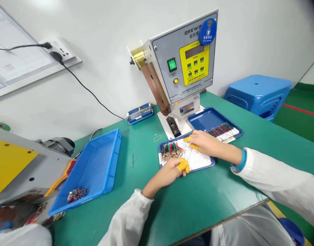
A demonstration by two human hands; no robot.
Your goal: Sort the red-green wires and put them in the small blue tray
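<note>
A blue tray (213,163) on the green table holds wires with red, green and black insulation (169,149) at its left, and small white pieces (201,160) over the rest. My left hand (173,169), with yellow finger covers, is closed at the tray's front edge; thin wires rise from its fingers, too fine to make out fully. Over the white pieces, my right hand (200,141) reaches in from the right, its yellow-covered thumb and finger apart. Behind it, a second blue tray (203,119) holds a row of wires with white ends (223,131).
A grey machine (164,51) stands behind the trays. To the left are a large blue bin (95,164), loose wire bits (132,160) and a small blue tray (140,113). A blue stool (256,92) is at right; another person's sleeve (26,235) shows lower left.
</note>
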